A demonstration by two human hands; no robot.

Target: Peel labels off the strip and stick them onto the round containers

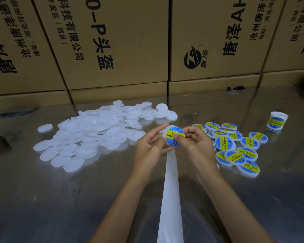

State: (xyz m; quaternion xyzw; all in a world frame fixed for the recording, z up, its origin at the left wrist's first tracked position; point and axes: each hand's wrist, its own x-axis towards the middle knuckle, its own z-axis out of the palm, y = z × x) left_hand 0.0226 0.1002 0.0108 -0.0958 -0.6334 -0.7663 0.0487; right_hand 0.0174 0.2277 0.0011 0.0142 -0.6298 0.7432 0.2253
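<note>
Stacked cardboard cartons (116, 41) wall off the far edge of the steel bench (42, 199), from ten o'clock round to two, while the near stretch at seven and at five o'clock lies open and bare for the arms to swing. At centre the left hand (150, 146) curls round the rim of one white round container (173, 137), and the right hand (193, 141) pinches its near edge, the thumb pressing on the blue-and-yellow label (174, 135), where "PASTE" can be read. From under both hands a single white backing strip (170, 190) runs straight to six o'clock and off the bench's near edge. At ten o'clock spreads a loose heap of plain white containers (95, 132), too many and too overlapped to count. At three o'clock lies a cluster of labelled containers (235, 148), roughly fifteen, several reading "SOLDERING PASTE". One roll of labels (277, 120) stands apart at two o'clock. The cartons carry large Chinese print, "O-P" and a round black logo.
</note>
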